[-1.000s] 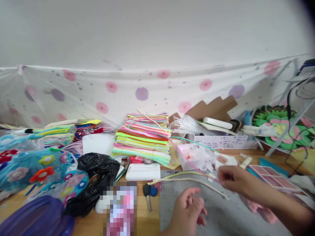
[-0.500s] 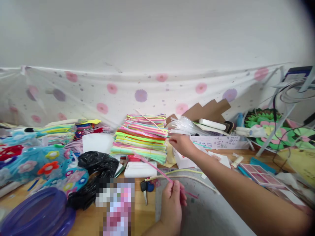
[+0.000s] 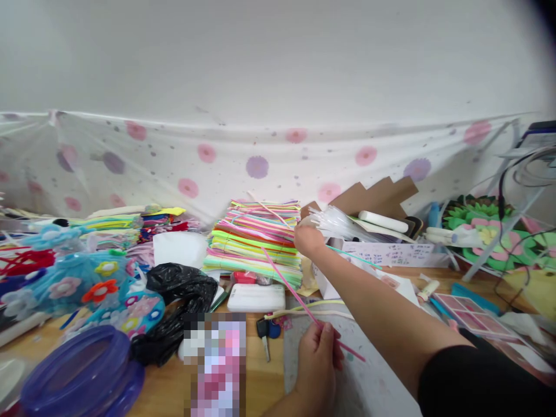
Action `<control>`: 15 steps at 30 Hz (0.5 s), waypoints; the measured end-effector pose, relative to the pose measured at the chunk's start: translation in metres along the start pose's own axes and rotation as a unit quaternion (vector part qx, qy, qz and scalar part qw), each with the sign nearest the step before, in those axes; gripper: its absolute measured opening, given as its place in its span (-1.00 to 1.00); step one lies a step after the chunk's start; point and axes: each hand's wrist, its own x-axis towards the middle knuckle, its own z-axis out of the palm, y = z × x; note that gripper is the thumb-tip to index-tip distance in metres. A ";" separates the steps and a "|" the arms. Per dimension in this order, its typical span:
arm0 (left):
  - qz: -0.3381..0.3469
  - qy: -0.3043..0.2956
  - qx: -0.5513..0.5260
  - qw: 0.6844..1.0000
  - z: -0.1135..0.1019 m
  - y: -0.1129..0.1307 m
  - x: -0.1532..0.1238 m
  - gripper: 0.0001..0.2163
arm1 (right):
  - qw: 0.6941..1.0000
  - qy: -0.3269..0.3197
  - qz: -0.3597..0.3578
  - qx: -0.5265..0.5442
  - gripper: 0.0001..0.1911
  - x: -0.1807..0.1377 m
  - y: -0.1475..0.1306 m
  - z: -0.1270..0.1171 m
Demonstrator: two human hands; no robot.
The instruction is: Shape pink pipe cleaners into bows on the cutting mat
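My left hand (image 3: 317, 353) is closed in a pinch round a pink pipe cleaner (image 3: 289, 284), which slants from lower right up across the front of the stack. My right hand (image 3: 309, 238) reaches forward to the right end of a tall stack of coloured pipe cleaners (image 3: 252, 240). Its fingers are curled against the stack's edge; their tips, and whatever they grip, are hidden. One cream pipe cleaner (image 3: 267, 207) lies askew on top of the stack, its lower end near my right hand. Under my left hand is a grey mat (image 3: 299, 370), with pale pipe cleaners (image 3: 313, 313) across its far edge.
Left stand blue fuzzy flower pieces (image 3: 73, 284), a black plastic bag (image 3: 174, 301) and purple rings (image 3: 78, 376). A white box (image 3: 256, 297), a key (image 3: 264, 336) and a blurred-out object (image 3: 219, 370) lie mid-table. Clear sticks (image 3: 336, 220) and a palette (image 3: 473, 313) are at right.
My right hand has moved left and forward onto the stack's right end. My left hand has shifted slightly, and the pink pipe cleaner now points more steeply upward. The view has turned a little left.
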 end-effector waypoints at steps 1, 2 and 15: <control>0.001 0.000 -0.001 1.000 0.000 -0.001 0.001 -0.58 | 1.000 0.001 0.000 -0.001 -0.66 -0.001 0.000 -0.001; 0.003 -0.001 -0.001 1.000 0.001 -0.003 0.001 -0.59 | 1.000 0.000 -0.001 -0.002 -0.66 -0.002 0.000 -0.001; 0.028 0.006 0.016 0.999 -0.004 -0.004 0.001 -0.57 | 0.999 0.009 0.004 0.051 -0.83 -0.072 0.044 -0.004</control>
